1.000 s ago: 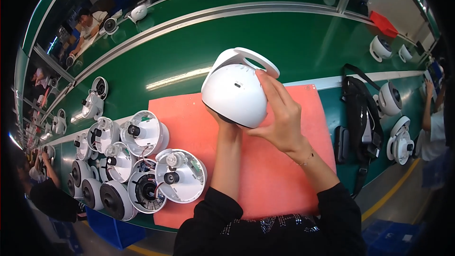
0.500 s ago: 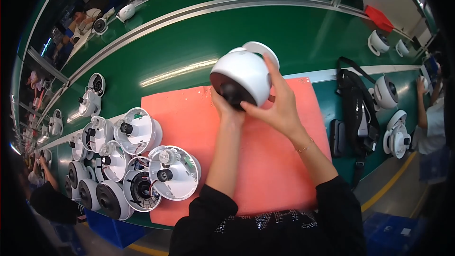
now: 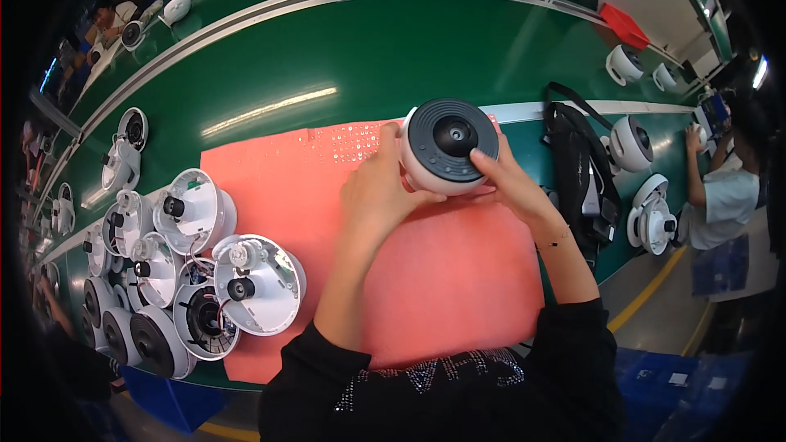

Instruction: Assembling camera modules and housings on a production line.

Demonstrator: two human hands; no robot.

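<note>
A white round security camera (image 3: 442,135) is held above the far part of a pink mat (image 3: 458,286), its dark ringed face and central lens turned up. Wrapped round its left side is my left hand (image 3: 375,192), thumb along the lower edge. My right hand (image 3: 517,190) grips the right side, its thumb on the dark face beside the lens. The camera's base is hidden. Small shiny screws (image 3: 358,141) lie in rows on the mat, just left of the camera.
At left, several opened white camera housings (image 3: 262,295) with lenses and wires crowd beside dark-faced camera parts (image 3: 151,344). A black bag (image 3: 577,172) lies at right, near a finished-looking camera (image 3: 630,146). Further right a person (image 3: 725,196) works. Behind runs a green bench surface (image 3: 311,57).
The camera has been turned from its tilted side view so its dark face points up. Both hands have shifted their hold to its two sides. The whole view has swung somewhat to the right.
</note>
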